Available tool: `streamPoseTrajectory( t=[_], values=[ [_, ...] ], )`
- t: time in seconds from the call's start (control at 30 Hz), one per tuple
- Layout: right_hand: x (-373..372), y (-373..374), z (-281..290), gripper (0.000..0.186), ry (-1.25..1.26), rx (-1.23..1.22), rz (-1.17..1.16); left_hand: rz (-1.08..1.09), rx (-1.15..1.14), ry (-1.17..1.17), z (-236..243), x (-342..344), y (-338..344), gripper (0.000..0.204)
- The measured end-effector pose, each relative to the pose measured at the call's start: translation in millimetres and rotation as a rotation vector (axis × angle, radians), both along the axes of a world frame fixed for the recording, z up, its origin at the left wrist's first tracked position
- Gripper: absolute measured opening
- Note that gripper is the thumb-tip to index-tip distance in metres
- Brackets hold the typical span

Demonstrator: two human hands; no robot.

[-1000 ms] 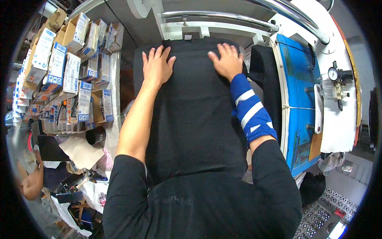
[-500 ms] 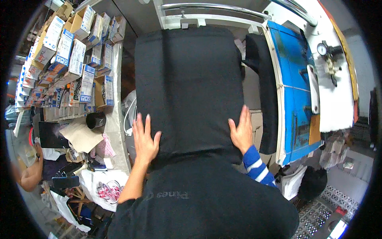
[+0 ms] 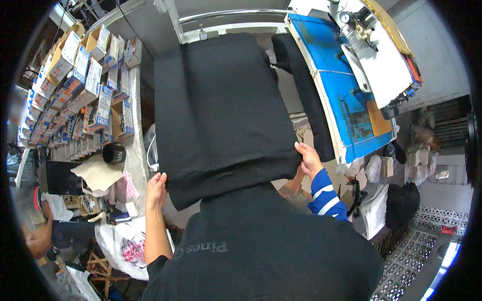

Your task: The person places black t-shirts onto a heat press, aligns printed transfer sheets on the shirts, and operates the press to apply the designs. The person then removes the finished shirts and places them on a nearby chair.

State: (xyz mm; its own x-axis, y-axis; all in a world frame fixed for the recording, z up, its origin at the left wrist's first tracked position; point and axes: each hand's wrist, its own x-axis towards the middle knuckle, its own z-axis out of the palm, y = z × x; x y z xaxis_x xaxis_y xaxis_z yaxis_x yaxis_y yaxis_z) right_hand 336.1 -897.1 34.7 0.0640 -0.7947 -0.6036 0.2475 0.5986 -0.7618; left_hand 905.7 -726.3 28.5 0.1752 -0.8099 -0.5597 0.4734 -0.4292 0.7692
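The left hand (image 3: 157, 188) pinches the cloth (image 3: 216, 100) between thumb and fingers at its left edge, near the corner closest to the body; the right hand (image 3: 310, 160) pinches the opposite edge, thumb on top. Between the hands the black cloth sags in folds, and beyond them it spreads flat toward a metal rail (image 3: 233, 15). Past the right hand stand a dark strip (image 3: 306, 85) and a blue panel (image 3: 335, 75); left of the left hand, a mug (image 3: 114, 153) and, farther off, boxes (image 3: 90, 83).
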Motion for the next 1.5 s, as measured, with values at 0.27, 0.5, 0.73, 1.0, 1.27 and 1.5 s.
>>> streamPoseTrajectory(
  t=[0.27, 0.5, 0.73, 1.0, 1.27, 1.5],
  values=[
    [-10.8, 4.0, -17.9, 0.028, -0.133, -0.062, 0.063, 0.102, -0.112, 0.151, -14.5, -8.7, 14.8, 0.029],
    [-2.1, 10.2, -7.4, 0.036, -0.116, -0.041, 0.007, 0.140, -0.119, 0.058, -19.3, -16.3, 13.7, 0.025],
    [-9.5, 12.5, -38.4, 0.032, 0.406, -0.288, 0.039, 0.223, 0.008, -0.343, -21.8, -54.3, 16.8, 0.027],
    [69.6, 5.8, 44.6, 0.033, 1.378, -1.121, 0.205, 0.067, -0.293, -1.610, 52.4, -88.9, -17.9, 0.031],
    [114.2, 63.8, 54.3, 0.074, 1.245, -1.357, 1.029, -0.761, -0.741, -1.704, 46.8, -177.5, -9.6, 0.074],
    [33.1, 117.2, 36.1, 0.029, 1.210, -1.537, 1.018, -0.412, -0.822, -1.432, 39.0, -108.2, 60.1, 0.027]
  ],
)
